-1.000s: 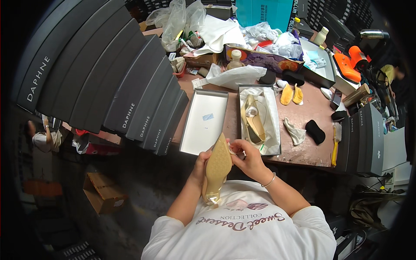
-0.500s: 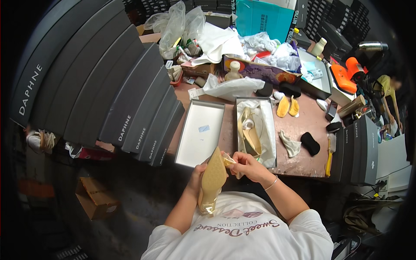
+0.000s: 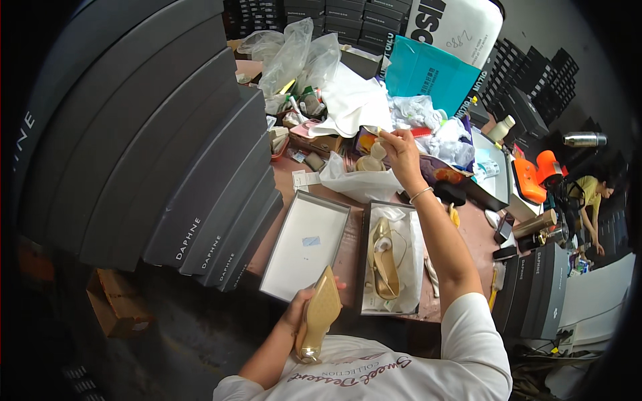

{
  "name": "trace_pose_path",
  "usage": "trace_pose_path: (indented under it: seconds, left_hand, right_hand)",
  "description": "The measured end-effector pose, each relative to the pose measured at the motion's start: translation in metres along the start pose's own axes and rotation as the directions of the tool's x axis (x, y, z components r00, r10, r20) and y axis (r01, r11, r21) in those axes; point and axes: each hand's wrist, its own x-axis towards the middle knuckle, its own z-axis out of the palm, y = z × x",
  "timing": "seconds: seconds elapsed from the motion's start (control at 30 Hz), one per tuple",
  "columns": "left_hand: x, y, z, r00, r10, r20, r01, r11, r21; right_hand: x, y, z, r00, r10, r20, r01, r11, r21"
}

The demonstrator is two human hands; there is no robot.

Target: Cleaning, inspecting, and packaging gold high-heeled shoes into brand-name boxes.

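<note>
My left hand (image 3: 299, 309) grips a gold heeled shoe (image 3: 322, 302), its sole turned up and its heel towards my shirt. Stretched forward over the table, my right hand (image 3: 401, 155) has its thumb and fingers pinched together, right at the top of a pale bottle (image 3: 372, 162). What sits between those fingertips is too small to make out. The matching gold shoe (image 3: 384, 267) lies in an open shoebox (image 3: 364, 287) lined with white paper. To its left is a shallow box lid (image 3: 287, 267) with a small blue-white packet (image 3: 310, 241) in it.
Dark shoeboxes (image 3: 194, 174) are stacked high at the left. A purple carton (image 3: 441, 170) of crumpled paper, plastic bags (image 3: 294, 60) and a turquoise bag (image 3: 428, 73) crowd the back. More dark boxes (image 3: 542, 287) stand at the right; a person (image 3: 590, 200) is beyond.
My right hand has left the shoe and reached forward to the bottle. The left hand has lowered slightly, still holding the shoe. The whole view has shifted and tilted.
</note>
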Motion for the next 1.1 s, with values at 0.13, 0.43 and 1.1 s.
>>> trace_pose_path:
  seconds: [0.13,0.43,1.1]
  left_hand:
    - [0.001,-0.002,-0.006,0.999,-0.028,0.015,0.028,0.999,-0.022]
    - [-0.001,-0.005,0.004,0.995,-0.090,0.041,0.089,0.996,0.026]
    - [-0.019,-0.026,0.007,0.974,-0.180,0.136,0.187,0.982,-0.039]
  right_hand:
    - [-0.024,0.008,0.025,0.998,0.022,0.057,-0.019,0.998,-0.054]
    - [-0.029,0.020,0.041,1.000,0.012,-0.021,-0.010,0.995,0.095]
    - [-0.138,0.075,-0.009,0.272,0.952,0.137,0.070,-0.162,0.984]
